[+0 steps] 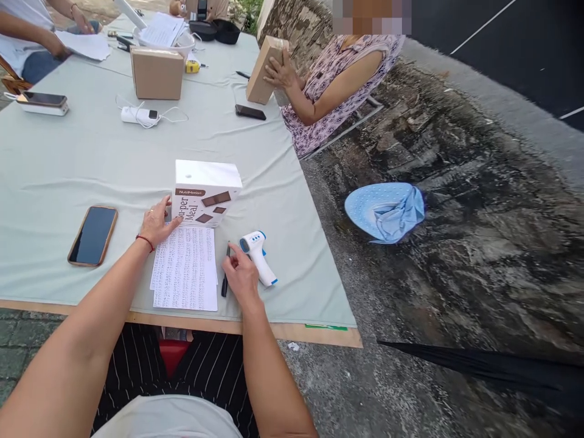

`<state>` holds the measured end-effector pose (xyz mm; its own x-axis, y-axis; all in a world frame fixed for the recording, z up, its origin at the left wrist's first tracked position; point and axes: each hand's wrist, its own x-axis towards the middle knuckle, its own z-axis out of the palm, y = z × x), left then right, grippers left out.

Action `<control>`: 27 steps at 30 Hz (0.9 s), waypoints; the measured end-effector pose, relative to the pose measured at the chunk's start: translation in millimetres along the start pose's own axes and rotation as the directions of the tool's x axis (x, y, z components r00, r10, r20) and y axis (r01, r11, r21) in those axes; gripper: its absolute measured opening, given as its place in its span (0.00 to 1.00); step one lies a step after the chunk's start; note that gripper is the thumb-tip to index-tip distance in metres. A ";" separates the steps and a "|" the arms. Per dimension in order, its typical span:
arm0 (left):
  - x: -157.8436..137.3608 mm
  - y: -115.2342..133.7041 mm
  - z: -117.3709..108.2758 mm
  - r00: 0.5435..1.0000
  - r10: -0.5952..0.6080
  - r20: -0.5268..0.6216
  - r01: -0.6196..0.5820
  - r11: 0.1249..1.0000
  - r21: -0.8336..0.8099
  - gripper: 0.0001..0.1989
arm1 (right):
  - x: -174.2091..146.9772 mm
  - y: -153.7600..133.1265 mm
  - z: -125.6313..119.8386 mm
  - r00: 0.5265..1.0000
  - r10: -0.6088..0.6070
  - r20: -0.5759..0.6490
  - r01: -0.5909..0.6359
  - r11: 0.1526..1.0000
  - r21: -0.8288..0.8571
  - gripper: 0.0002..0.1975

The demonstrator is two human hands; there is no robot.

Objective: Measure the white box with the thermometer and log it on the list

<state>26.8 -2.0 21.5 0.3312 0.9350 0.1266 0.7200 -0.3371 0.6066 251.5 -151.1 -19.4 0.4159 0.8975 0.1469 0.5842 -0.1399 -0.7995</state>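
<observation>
A white carton (207, 176) printed with chocolate bars stands upright on the cloth in front of me. My left hand (159, 224) is on its lower left edge, thumb against the printed front and fingers along the side. Printed sheets of paper (186, 274) lie flat just below the carton, partly under its base. To the right of the sheets, my right hand (241, 274) has thumb and fingers closed on a black pen (224, 286). A white and blue infrared thermometer (259, 258) lies right beside that hand.
A phone (92, 236) lies to the left. Farther back are a cardboard box (157, 73), a white device with a cable (139, 115) and a black phone (250, 112). A person at right holds another box (267, 70); a blue hat (385, 212) lies on the ground.
</observation>
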 end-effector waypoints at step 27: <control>1.2 9.1 6.4 0.995 -0.090 0.035 0.085 0.989 0.120 0.62 | -16.2 -11.3 6.2 0.990 0.131 0.058 -0.143 0.871 0.470 0.07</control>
<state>37.6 -4.6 22.2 0.2861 0.9572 0.0442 0.8137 -0.2670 0.5164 233.8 -161.5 -16.4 0.4478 0.8941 0.0069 0.1219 -0.0534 -0.9911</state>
